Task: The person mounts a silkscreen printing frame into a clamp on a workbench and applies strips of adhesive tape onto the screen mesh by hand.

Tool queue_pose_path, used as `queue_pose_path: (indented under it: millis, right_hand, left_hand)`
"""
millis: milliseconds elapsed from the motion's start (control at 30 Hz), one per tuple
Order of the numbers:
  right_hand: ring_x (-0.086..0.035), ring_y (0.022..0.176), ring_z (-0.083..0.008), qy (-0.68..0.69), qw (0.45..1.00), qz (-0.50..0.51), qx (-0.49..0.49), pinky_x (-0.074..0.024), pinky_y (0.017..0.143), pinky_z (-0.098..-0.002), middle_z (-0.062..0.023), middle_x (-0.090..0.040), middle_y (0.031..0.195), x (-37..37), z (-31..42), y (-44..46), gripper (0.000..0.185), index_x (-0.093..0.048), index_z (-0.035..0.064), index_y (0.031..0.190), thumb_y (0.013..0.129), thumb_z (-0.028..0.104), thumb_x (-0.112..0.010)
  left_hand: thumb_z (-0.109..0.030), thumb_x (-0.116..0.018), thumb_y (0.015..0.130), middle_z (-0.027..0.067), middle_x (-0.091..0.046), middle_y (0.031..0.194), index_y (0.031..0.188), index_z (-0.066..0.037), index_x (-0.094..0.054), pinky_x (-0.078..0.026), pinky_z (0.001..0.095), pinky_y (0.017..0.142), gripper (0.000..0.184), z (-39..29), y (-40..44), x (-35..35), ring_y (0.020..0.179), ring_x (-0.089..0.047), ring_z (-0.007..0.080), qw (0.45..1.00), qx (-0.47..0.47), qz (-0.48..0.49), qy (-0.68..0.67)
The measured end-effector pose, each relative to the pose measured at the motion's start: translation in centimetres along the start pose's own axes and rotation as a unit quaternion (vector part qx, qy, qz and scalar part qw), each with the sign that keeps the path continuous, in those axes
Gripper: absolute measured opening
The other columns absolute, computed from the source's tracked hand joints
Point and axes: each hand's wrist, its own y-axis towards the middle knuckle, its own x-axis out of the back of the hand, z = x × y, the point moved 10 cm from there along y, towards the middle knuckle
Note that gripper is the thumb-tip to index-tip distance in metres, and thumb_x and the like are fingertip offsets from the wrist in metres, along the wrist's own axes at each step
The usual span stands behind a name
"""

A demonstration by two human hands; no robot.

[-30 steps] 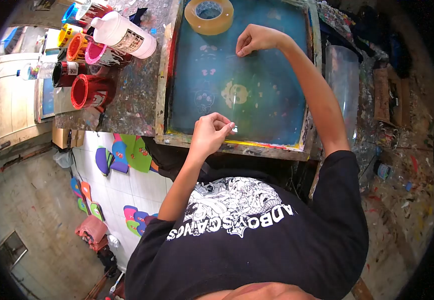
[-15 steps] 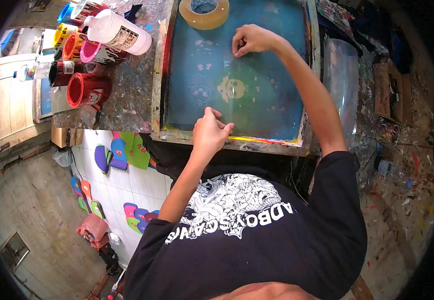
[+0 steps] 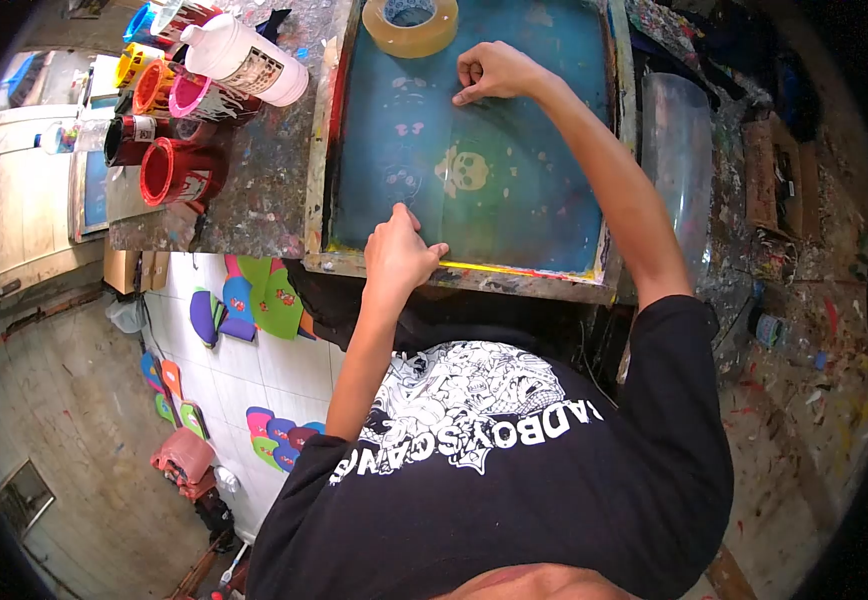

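Note:
My left hand [image 3: 401,255] is over the near edge of a printing screen [image 3: 544,230], its index finger and thumb at the sides of a faint see-through strip of clear tape [image 3: 422,222]. Farther up the screen, my right hand [image 3: 494,75] is curled, thumb and fingertips pinched at what looks like the strip's far end. The tape is hard to make out against the blue-green mesh. A pale skull design [image 3: 462,170] and smaller shapes show in the mesh. On its far part lies a roll of clear tape [image 3: 424,42], just left of my right hand.
Several open paint cans, including a red one [image 3: 169,172], crowd the bench [image 3: 254,190] at left beside a white bottle [image 3: 254,65]. A clear plastic cylinder [image 3: 676,160] lies right of the wooden frame [image 3: 316,150]. Colourful cut shapes [image 3: 276,300] rest on the white-tiled floor.
My left hand has moved left along the screen's near edge. My right hand has shifted slightly left and away from me. The tape roll stays on the screen.

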Motion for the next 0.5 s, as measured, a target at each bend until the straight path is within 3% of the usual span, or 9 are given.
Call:
queue_pose_path:
  millis: [133, 200, 233, 300, 333, 400, 433, 500]
  right_hand:
    - [-0.059, 0.06, -0.0186, -0.044, 0.998, -0.049, 0.006, -0.0451, 0.057, -0.0368, -0.0048, -0.063, 0.062, 0.6, 0.9, -1.1, 0.041, -0.067, 0.005, 0.079, 0.075, 0.041, -0.087]
    - [-0.066, 0.074, -0.0204, -0.123, 0.99, -0.063, 0.029, -0.0489, 0.068, -0.0385, -0.0055, -0.07, 0.079, 1.0, 2.1, -1.9, 0.032, -0.069, 0.006, 0.089, 0.087, 0.037, -0.077]
    - [-0.066, 0.074, -0.0204, -0.121, 0.99, -0.064, 0.026, -0.0489, 0.068, -0.0385, -0.0055, -0.07, 0.079, 0.7, 2.0, -2.5, 0.032, -0.069, 0.006, 0.089, 0.087, 0.037, -0.077]
    - [-0.065, 0.116, -0.0265, -0.251, 0.938, -0.147, 0.187, -0.0483, 0.101, -0.0443, -0.0099, -0.069, 0.124, 0.9, 4.8, -5.3, 0.032, -0.068, 0.0144, 0.12, 0.1, 0.038, -0.058]
    - [-0.065, 0.116, -0.0265, -0.252, 0.938, -0.147, 0.186, -0.0483, 0.101, -0.0443, -0.0099, -0.069, 0.124, 0.0, 5.0, -6.5, 0.032, -0.068, 0.0144, 0.12, 0.1, 0.038, -0.058]
    - [-0.038, 0.147, -0.0247, -0.314, 0.898, -0.041, 0.304, -0.0247, 0.125, -0.0456, -0.0088, -0.04, 0.159, -4.5, 7.2, -9.6, 0.053, -0.043, 0.0188, 0.152, 0.106, 0.045, -0.043]
    - [-0.038, 0.147, -0.0247, -0.316, 0.898, -0.04, 0.304, -0.0247, 0.125, -0.0456, -0.0088, -0.04, 0.159, -4.4, 7.4, -10.0, 0.053, -0.043, 0.0188, 0.152, 0.106, 0.045, -0.043]
    - [-0.02, 0.155, -0.0234, -0.29, 0.916, 0.079, 0.267, -0.0104, 0.129, -0.044, -0.0054, -0.022, 0.168, -6.0, 6.2, -10.1, 0.065, -0.024, 0.021, 0.161, 0.106, 0.054, -0.033]
  left_hand:
    - [-0.021, -0.09, 0.07, 0.0131, -0.071, 0.074, 0.101, -0.002, -0.056, -0.054, 0.0451, 0.076, 0.05, 0.3, -0.2, 0.7, 0.082, -0.071, 0.038, 0.999, -0.002, 0.018, -0.036]
    - [-0.016, -0.087, 0.072, 0.013, -0.071, 0.085, 0.1, -0.001, -0.058, -0.053, 0.0437, 0.078, 0.042, 0.0, -0.5, 1.0, 0.087, -0.069, 0.0365, 0.997, 0.003, 0.038, -0.061]
    - [-0.016, -0.087, 0.072, 0.013, -0.071, 0.085, 0.1, -0.001, -0.058, -0.053, 0.0437, 0.078, 0.042, 0.5, -0.6, 0.6, 0.087, -0.069, 0.0365, 0.997, 0.001, 0.041, -0.059]
    - [-0.016, -0.083, 0.08, 0.0161, -0.07, 0.096, 0.099, 0.003, -0.064, -0.053, 0.0403, 0.081, 0.033, -2.7, -2.2, 2.8, 0.091, -0.068, 0.0303, 0.961, -0.241, -0.117, -0.063]
    - [-0.016, -0.083, 0.08, 0.0161, -0.07, 0.096, 0.099, 0.003, -0.064, -0.053, 0.0403, 0.081, 0.033, -2.9, -2.7, 2.8, 0.091, -0.068, 0.0303, 0.961, -0.242, -0.115, -0.064]
    - [-0.019, -0.076, 0.087, 0.0182, -0.066, 0.105, 0.103, 0.005, -0.066, -0.052, 0.0408, 0.087, 0.031, -6.9, -5.6, 1.9, 0.1, -0.064, 0.0316, 0.911, -0.397, -0.065, -0.088]
    - [-0.022, -0.075, 0.089, 0.0178, -0.065, 0.104, 0.105, 0.005, -0.066, -0.052, 0.0409, 0.087, 0.033, -7.6, -6.3, 1.2, 0.1, -0.062, 0.0323, 0.907, -0.411, -0.051, -0.076]
    - [-0.026, -0.073, 0.091, 0.0166, -0.063, 0.101, 0.103, 0.006, -0.067, -0.051, 0.0414, 0.085, 0.035, -8.1, -6.6, -0.5, 0.097, -0.06, 0.0331, 0.909, -0.414, -0.016, -0.05]
